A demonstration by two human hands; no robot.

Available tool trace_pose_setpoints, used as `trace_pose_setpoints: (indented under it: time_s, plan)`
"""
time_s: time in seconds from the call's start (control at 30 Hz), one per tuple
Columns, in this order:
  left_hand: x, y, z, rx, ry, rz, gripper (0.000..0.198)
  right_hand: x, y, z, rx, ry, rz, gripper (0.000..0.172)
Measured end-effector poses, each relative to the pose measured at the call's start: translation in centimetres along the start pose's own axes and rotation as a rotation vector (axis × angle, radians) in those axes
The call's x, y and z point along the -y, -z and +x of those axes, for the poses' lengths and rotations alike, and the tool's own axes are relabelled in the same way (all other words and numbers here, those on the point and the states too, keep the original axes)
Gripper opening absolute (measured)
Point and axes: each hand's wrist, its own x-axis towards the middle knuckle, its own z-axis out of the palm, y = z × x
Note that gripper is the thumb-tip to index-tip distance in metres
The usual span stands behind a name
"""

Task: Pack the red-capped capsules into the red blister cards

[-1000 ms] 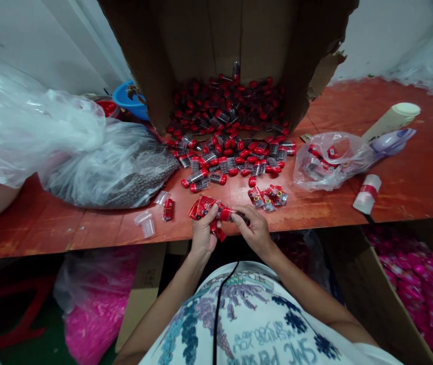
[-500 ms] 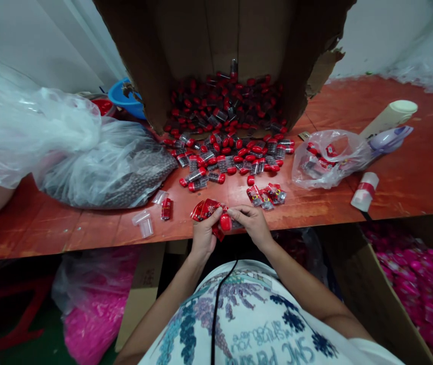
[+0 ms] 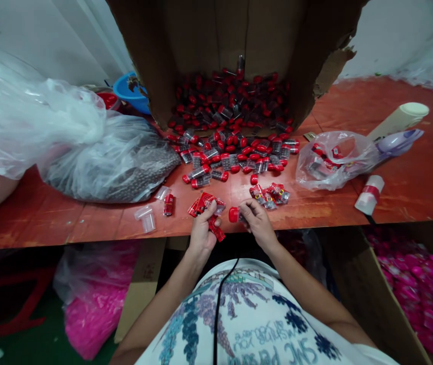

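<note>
My left hand (image 3: 202, 229) is closed on a bunch of small red printed packets (image 3: 207, 208) at the near edge of the red table (image 3: 87, 223). My right hand (image 3: 256, 220) pinches a small red-capped vial (image 3: 235, 214) just to the right of them, a short gap apart. A pile of red-capped vials (image 3: 235, 152) spills from an open cardboard box (image 3: 186, 45) straight ahead. A few packed red packets (image 3: 269, 194) lie just beyond my right hand.
A big clear plastic bag of dark beads (image 3: 117, 167) fills the left of the table. Clear caps (image 3: 146, 218) and one red packet (image 3: 168, 204) lie left of my hands. At the right are a plastic bag with vials (image 3: 330, 159), a cream bottle (image 3: 399, 119) and a small roll (image 3: 368, 195). Below: pink goods.
My hands were joined on the packets and vial. Now they have drawn apart, the right hand holding the red-capped vial alone and the left keeping the packets.
</note>
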Motion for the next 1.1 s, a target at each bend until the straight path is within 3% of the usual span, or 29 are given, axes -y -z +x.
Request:
trace_pose_setpoints:
  time_s: [0.3, 0.57, 0.87, 1.1]
  plan:
    - [0.3, 0.4, 0.0, 0.008, 0.053, 0.013, 0.021, 0.5, 0.2, 0.6, 0.074, 0.166, -0.235, 0.021]
    - [0.1, 0.9, -0.1, 0.002, 0.054, 0.032, 0.019, 0.9, 0.5, 0.7, 0.112, 0.212, -0.379, 0.020]
    - [0.5, 0.8, -0.8, -0.029, -0.058, 0.119, 0.022, 1.2, 0.1, 0.3, 0.118, 0.191, -0.286, 0.021]
    - [0.6, 1.1, -1.3, -0.015, -0.097, 0.153, 0.022, 0.4, -0.4, -0.2, 0.019, 0.157, -0.204, 0.022]
